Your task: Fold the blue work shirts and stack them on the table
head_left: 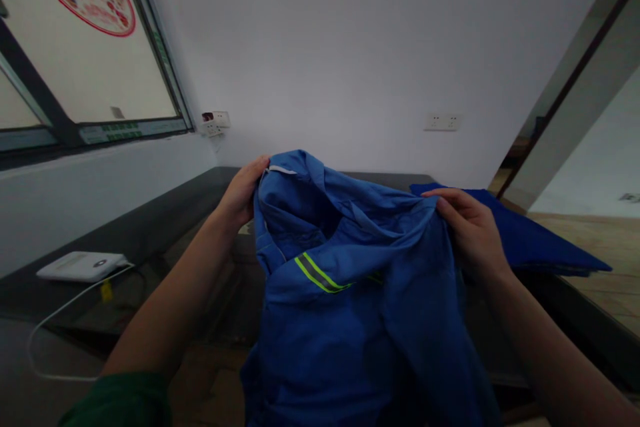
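A blue work garment hangs in front of me, its opening facing up and its lower part running out of the bottom of the view. Across its front is a short yellow-green and grey reflective strip. My left hand grips the opening's edge at the upper left, beside a whitish strip on the cloth. At the upper right corner my right hand pinches the same edge between thumb and fingers. Folds hide the inside of the garment, and I cannot tell whether it is a jacket or trousers.
Behind the garment stands a dark table against the wall. Folded dark-blue cloth lies on its right side. At left is a white box-shaped device with a white cable. Wall sockets and a window are beyond.
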A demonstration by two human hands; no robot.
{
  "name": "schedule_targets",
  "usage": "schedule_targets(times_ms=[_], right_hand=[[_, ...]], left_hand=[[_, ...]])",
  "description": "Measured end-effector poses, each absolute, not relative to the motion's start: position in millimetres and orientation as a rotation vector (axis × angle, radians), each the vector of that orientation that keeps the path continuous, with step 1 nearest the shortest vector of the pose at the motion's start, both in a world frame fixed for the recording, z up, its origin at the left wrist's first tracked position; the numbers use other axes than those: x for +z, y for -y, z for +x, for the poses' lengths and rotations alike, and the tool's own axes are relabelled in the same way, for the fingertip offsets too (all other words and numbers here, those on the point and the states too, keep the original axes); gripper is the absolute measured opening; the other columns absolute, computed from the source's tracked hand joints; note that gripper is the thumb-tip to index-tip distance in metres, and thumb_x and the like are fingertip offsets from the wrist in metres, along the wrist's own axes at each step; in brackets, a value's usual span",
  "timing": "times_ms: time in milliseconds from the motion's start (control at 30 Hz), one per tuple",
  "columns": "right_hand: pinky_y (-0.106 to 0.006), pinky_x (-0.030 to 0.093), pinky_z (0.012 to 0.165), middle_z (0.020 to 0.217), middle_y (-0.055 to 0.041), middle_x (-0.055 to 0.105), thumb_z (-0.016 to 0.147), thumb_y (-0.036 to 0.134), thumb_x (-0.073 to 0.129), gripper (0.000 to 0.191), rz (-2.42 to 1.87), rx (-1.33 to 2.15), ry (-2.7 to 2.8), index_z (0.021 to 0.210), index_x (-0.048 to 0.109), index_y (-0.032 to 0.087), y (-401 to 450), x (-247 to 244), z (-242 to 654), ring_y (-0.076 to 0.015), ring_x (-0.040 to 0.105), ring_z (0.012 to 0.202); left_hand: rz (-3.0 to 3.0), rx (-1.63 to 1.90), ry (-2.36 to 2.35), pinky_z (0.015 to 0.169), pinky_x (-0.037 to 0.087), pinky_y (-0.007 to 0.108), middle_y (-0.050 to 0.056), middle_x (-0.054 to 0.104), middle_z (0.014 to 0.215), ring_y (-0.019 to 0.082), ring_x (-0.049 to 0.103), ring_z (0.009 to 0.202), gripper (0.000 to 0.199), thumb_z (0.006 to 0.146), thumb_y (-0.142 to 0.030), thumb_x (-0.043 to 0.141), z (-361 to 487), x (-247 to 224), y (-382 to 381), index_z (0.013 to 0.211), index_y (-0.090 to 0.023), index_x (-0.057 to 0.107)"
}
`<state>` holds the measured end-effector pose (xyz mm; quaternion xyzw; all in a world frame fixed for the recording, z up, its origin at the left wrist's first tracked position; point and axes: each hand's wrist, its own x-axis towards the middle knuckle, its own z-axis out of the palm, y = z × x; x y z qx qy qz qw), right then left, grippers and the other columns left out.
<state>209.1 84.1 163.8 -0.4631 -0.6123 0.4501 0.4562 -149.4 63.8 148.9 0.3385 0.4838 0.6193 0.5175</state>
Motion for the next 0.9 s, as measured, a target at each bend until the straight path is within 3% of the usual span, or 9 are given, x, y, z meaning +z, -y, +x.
schedule_targets(times_ms=[200, 367, 467, 533, 600, 700, 800, 900], right_hand=[[-0.027, 0.05, 0.073, 0.088, -0.0018, 0.07, 0.085, 0.038, 0.061, 0.019, -1.194, 1.171, 1.777, 0.092, 0.07, 0.023, -81, 136, 225, -0.0166, 0.065, 0.081], [-0.037, 0.049, 0.087, 0.097, -0.0078, 0.069, 0.087, 0.018, 0.047, 0.025, -1.154, 1.037, 2.334, 0.092, 0.071, 0.019, -72, 101, 238, -0.0219, 0.063, 0.094], [-0.045, 0.045, 0.095, 0.109, -0.0122, 0.067, 0.084, 0.008, 0.04, 0.036, -1.222, 0.641, 2.473, 0.101, 0.071, 0.016, -58, 93, 233, -0.0258, 0.058, 0.105], [-0.044, 0.045, 0.096, 0.112, -0.0121, 0.066, 0.087, 0.009, 0.041, 0.036, -1.206, 0.47, 2.504, 0.108, 0.069, 0.017, -46, 100, 219, -0.0254, 0.057, 0.108], [-0.042, 0.046, 0.095, 0.109, -0.0108, 0.068, 0.091, 0.016, 0.044, 0.03, -1.149, 0.44, 2.583, 0.109, 0.069, 0.018, -36, 110, 199, -0.0246, 0.058, 0.106], [-0.044, 0.047, 0.092, 0.106, -0.0121, 0.07, 0.092, 0.026, 0.053, 0.026, -1.163, 0.502, 2.754, 0.11, 0.069, 0.016, -30, 116, 165, -0.0276, 0.062, 0.103], [-0.044, 0.05, 0.089, 0.107, -0.0137, 0.07, 0.087, 0.023, 0.061, 0.034, -1.235, 0.671, 2.843, 0.12, 0.064, 0.016, -35, 106, 144, -0.0293, 0.065, 0.101], [-0.039, 0.049, 0.092, 0.116, -0.0087, 0.068, 0.082, 0.01, 0.059, 0.045, -1.147, 0.922, 2.753, 0.126, 0.06, 0.022, -42, 97, 146, -0.024, 0.064, 0.106]], left_hand=[[0.717, 1.309, -1.245, 0.062, 0.048, 0.025, -0.002, 0.06, 0.065, 0.014, 0.056, 0.06, 0.024, 0.069, -0.039, 0.064, -151, 115, -45, 0.072, -0.016, 0.06], [1.154, 0.8, -1.596, 0.077, 0.051, 0.035, 0.004, 0.067, 0.077, 0.023, 0.062, 0.077, 0.029, 0.075, -0.045, 0.057, -167, 58, -31, 0.074, -0.016, 0.064], [1.618, 0.614, -1.789, 0.093, 0.046, 0.042, 0.01, 0.069, 0.1, 0.027, 0.062, 0.097, 0.028, 0.078, -0.034, 0.055, -169, 29, -30, 0.095, -0.015, 0.066], [1.87, 0.628, -1.734, 0.101, 0.042, 0.043, 0.012, 0.063, 0.12, 0.026, 0.057, 0.113, 0.038, 0.081, -0.026, 0.051, -161, 17, -33, 0.117, -0.016, 0.06], [2.073, 0.619, -1.568, 0.107, 0.038, 0.043, 0.011, 0.055, 0.134, 0.023, 0.05, 0.124, 0.047, 0.085, -0.019, 0.047, -147, 10, -38, 0.132, -0.019, 0.051], [2.293, 0.502, -1.34, 0.111, 0.033, 0.044, 0.01, 0.049, 0.142, 0.022, 0.042, 0.132, 0.053, 0.085, -0.012, 0.049, -124, 0, -49, 0.137, -0.024, 0.048], [2.372, 0.373, -1.183, 0.111, 0.032, 0.043, 0.01, 0.054, 0.137, 0.023, 0.046, 0.13, 0.041, 0.084, -0.015, 0.057, -108, -10, -62, 0.124, -0.022, 0.059], [2.263, 0.313, -1.156, 0.103, 0.039, 0.038, 0.007, 0.069, 0.109, 0.021, 0.061, 0.108, 0.02, 0.088, -0.024, 0.055, -106, -8, -75, 0.103, -0.019, 0.068]])
